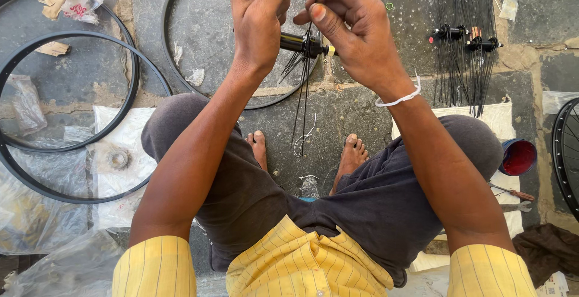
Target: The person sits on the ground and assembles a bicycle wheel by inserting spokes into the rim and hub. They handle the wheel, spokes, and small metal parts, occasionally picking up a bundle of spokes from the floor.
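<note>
Hub (300,44), black, was gripped in the closed left hand (258,16) above the stone floor (338,122). One thin spoke (313,7) was pinched by the right hand (353,28). Loose spokes (301,86) hung from the hub, near a bare rim (181,68).

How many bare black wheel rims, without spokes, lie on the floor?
3. Two overlapping rims lie at far left, one upper and one lower; a third lies under the hands. The spoked wheel at the right edge is not counted; others may be outside the frame.
</note>
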